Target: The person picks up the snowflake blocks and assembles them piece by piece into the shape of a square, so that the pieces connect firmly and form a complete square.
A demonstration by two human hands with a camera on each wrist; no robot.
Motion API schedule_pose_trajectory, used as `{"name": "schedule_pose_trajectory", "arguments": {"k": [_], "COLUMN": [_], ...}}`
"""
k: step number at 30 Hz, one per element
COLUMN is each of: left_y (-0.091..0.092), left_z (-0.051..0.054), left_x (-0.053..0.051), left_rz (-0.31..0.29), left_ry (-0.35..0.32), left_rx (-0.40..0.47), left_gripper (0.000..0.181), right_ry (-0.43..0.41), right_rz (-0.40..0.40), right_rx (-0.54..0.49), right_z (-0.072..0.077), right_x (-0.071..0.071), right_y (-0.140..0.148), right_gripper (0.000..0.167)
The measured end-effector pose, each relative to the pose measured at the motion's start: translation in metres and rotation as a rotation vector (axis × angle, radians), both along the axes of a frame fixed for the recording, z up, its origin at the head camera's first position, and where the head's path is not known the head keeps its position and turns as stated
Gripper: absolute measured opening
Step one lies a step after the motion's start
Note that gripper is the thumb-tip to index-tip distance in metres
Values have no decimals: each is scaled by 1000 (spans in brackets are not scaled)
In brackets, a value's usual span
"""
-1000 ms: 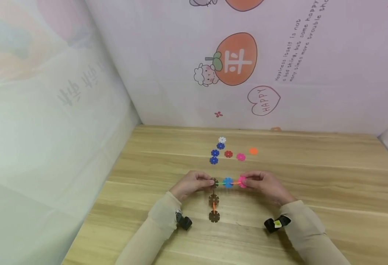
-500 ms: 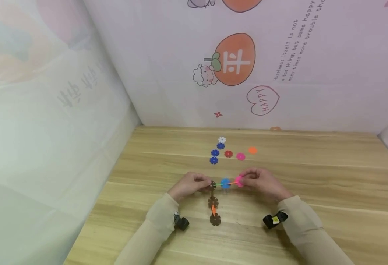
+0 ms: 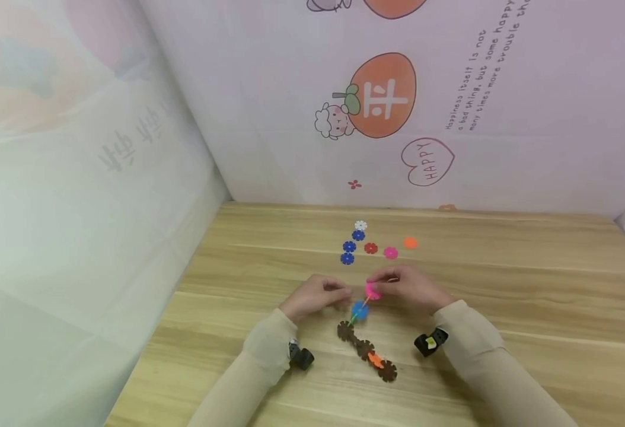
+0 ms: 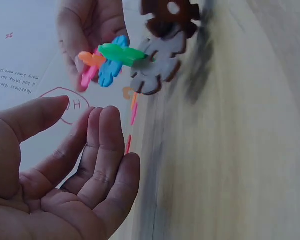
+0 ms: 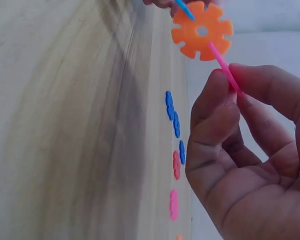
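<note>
Between thumb and fingers my right hand pinches a pink disc at one end of a chain of notched discs. From it the chain runs through an orange disc, a blue disc and a green one to a brown disc. More brown discs, with an orange one between two of them, trail toward the lower right. My left hand holds nothing; its fingers are loosely bent with thumb apart, close to the chain's left side.
Farther back on the wooden table lie a white disc, several dark blue discs, a red disc, a pink disc and an orange disc. Printed cloth hangs behind and at the left.
My left hand has let go of the brown disc. My right hand has moved left with the pink disc, and the chain now slants, its brown end swung to the lower right.
</note>
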State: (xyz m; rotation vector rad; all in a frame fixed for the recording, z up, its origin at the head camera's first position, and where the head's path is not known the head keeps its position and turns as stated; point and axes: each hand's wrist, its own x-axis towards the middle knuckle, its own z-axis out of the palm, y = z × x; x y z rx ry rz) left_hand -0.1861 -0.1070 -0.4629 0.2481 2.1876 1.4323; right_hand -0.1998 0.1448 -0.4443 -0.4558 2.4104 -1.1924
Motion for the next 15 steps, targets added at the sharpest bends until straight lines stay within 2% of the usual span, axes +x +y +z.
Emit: {"name": "schedule_pose_trajectory", "arguments": {"k": [4, 7, 15], "left_y": [6, 7, 9], "left_z": [-1, -3, -9], "left_x": [-1, -3, -6], "left_rz": [39, 55, 100], "left_ry": [-79, -87, -86], "left_rx": [109, 117, 110], "left_gripper": [27, 25, 22], "right_ry": [-19, -22, -47], "right_rz": [80, 126, 82], "right_rx": [-50, -89, -125], "right_z": [2, 2, 0], "right_x": [-4, -7, -11], "right_y": [-11, -18, -26], "right_gripper": [25, 23, 22]}}
